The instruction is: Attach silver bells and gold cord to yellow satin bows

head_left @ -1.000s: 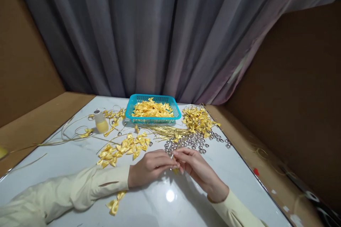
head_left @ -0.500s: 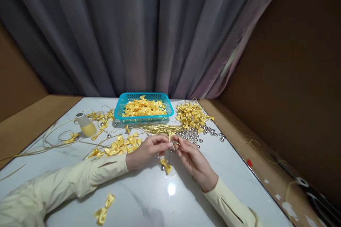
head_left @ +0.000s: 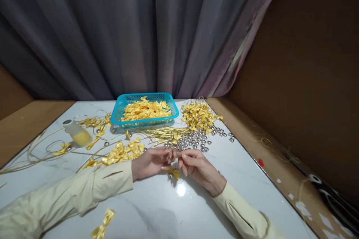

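- Yellow bow [head_left: 175, 174] with a silver bead [head_left: 170, 176] just below the fingertips, near the middle of the table [head_left: 196, 213]; whether it hangs or rests there I cannot tell
- Gold cords [head_left: 33, 158] trailing over the table's left edge
- Looped bow [head_left: 62, 149] just inside that edge, its ring of cord lying beside it
- Bottle [head_left: 77, 133] with yellow contents, tilted in the view, toward the far left corner; a scatter of corded bows [head_left: 98, 121] lies behind and to the right
- Left sleeve [head_left: 84, 186], stretched across the left half of the table, in front of the bow row and hiding part of it
- Loose bow [head_left: 103, 224] on the near side, apart from the rest
- Bow row [head_left: 123, 153], heaped just behind the left cuff
- Blue basket [head_left: 144, 121] at the far edge, before the curtain [head_left: 134, 37], full of bows
- Left hand [head_left: 151, 162], fingers bent, pinching a thin cord [head_left: 174, 161]
- Gold strands [head_left: 165, 133] between basket and hands
- Silver beads [head_left: 196, 141] spread toward the right edge, the nearest partly hidden by the hands
- Corded pile [head_left: 199, 115] by the far right corner
- Right hand [head_left: 200, 170], thumb and forefinger closed on the same cord
- Red scrap [head_left: 261, 162] just beside the right edge; white scraps [head_left: 304, 209] and a dark-handled tool [head_left: 338, 203] beyond it
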A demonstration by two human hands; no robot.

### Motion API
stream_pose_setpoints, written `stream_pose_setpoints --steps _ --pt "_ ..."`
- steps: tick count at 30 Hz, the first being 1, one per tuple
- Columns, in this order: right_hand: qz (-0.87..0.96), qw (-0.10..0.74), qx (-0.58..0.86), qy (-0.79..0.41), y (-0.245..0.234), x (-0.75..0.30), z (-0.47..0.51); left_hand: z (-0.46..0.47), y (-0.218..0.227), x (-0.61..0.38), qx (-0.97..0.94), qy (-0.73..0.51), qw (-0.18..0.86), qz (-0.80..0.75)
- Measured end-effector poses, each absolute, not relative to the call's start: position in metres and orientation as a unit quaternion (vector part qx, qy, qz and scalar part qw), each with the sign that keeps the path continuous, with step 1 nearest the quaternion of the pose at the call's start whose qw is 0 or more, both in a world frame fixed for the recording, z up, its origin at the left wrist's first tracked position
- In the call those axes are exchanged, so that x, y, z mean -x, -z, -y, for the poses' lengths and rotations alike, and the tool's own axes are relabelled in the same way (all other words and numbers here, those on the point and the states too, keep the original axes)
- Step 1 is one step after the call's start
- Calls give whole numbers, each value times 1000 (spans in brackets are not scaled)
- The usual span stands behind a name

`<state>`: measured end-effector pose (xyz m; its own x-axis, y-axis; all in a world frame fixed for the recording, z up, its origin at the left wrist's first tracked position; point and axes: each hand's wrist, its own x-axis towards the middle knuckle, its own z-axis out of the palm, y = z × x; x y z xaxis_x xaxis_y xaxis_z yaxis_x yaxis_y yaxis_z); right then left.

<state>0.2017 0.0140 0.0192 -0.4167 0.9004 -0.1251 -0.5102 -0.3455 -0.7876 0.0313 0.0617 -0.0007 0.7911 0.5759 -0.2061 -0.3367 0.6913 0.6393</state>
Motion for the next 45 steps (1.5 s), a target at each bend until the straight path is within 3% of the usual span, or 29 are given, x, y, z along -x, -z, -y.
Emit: stream_pose_setpoints --steps 27,45 --pt "358 369 234 -825 -23 -213 -20 -65 7 -26 -333 -158 923 -113" --pt "420 269 268 -825 -29 -222 -18 -63 0 -23 -451 -2 886 -106"
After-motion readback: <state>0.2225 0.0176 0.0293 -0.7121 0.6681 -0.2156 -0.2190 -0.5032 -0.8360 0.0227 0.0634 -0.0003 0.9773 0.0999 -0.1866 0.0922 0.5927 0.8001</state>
